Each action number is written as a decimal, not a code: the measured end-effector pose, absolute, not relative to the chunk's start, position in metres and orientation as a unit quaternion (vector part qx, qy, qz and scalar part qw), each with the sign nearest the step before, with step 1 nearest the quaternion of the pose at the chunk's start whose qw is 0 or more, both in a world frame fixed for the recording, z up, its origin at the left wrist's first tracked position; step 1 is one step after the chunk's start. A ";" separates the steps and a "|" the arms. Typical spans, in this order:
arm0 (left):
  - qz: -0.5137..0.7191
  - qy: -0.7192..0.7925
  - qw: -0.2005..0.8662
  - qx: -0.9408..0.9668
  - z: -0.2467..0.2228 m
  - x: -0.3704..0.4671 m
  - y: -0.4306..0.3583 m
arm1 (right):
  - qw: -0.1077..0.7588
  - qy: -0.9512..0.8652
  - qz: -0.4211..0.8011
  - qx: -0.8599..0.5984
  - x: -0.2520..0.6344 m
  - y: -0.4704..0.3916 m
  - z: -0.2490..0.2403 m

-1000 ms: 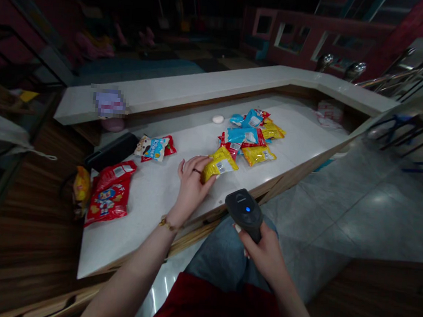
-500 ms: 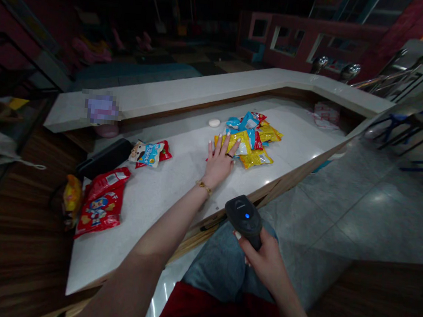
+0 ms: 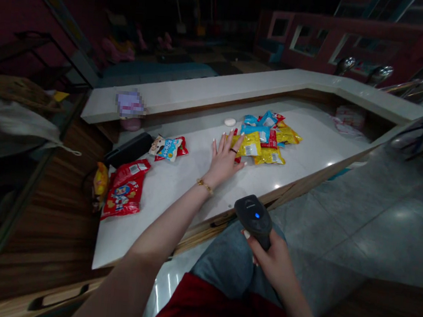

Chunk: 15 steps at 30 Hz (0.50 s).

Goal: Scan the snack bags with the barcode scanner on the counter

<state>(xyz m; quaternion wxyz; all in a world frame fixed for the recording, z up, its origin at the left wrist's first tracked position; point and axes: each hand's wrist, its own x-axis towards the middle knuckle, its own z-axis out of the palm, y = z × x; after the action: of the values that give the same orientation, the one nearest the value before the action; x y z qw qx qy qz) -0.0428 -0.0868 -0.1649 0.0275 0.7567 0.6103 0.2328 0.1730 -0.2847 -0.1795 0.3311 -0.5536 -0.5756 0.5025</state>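
Note:
My left hand (image 3: 224, 162) is open, its fingers spread at the left edge of a pile of snack bags, fingertips by a yellow bag (image 3: 250, 144). Blue bags (image 3: 255, 132), red ones and another yellow bag (image 3: 271, 156) make up the rest of the pile on the white counter (image 3: 178, 195). My right hand (image 3: 275, 258) is wrapped round the handle of a black scanner (image 3: 254, 215) with a lit blue light, held over my lap near the counter's front edge.
On the left of the counter lie a large red bag (image 3: 125, 193), a white-and-blue bag (image 3: 166, 147) over a red one, and a black case (image 3: 131, 149). A white oval object (image 3: 230, 122) sits behind my left hand. A raised ledge (image 3: 210, 93) runs along the back.
The view has turned left, shifting everything rightward in the picture. My left hand has drawn back slightly from the yellow bag, its fingers still spread. The scanner stays in my right hand.

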 end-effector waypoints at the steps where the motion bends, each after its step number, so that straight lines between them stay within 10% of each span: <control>1: 0.243 0.615 0.030 0.750 -0.167 -0.048 -0.098 | 0.330 -0.575 0.506 -0.552 0.173 -0.285 -0.179; 15: 0.267 0.794 -0.070 0.542 -0.177 -0.184 -0.143 | 0.326 -0.594 0.484 -0.553 0.171 -0.292 -0.169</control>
<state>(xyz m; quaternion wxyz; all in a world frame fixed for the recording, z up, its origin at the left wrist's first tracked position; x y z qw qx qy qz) -0.1843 -0.1432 -0.1771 -0.0702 0.5418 0.7939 0.2669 0.1707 -0.2921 -0.1685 0.3262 -0.5531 -0.5945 0.4840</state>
